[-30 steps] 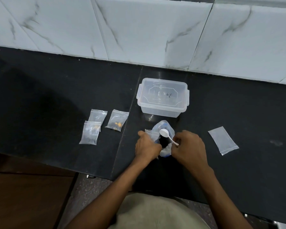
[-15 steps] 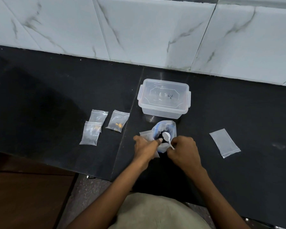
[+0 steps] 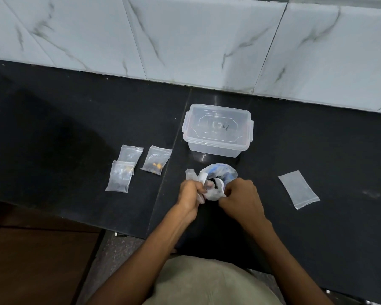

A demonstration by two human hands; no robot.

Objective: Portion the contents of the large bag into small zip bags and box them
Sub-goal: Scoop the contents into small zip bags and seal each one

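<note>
The large clear bag (image 3: 221,172) with blue print stands open on the black counter, dark contents showing at its mouth. My left hand (image 3: 190,192) grips the bag's left rim together with a small zip bag (image 3: 190,174) that sticks up beside it. My right hand (image 3: 240,194) holds a white spoon (image 3: 219,183); its bowl is down inside the bag's mouth and its handle is hidden in my fist. Three filled small zip bags (image 3: 156,162) (image 3: 130,154) (image 3: 120,178) lie to the left. The clear lidded box (image 3: 218,129) stands behind the large bag.
An empty flat zip bag (image 3: 298,189) lies to the right of my hands. A marble-tiled wall (image 3: 185,40) rises behind the counter. The counter's front edge (image 3: 75,221) runs just below the filled bags, with a wooden cabinet underneath.
The spoon, raised above the bag a second ago, has dipped into the bag's mouth. My hands have drawn closer together around the bag.
</note>
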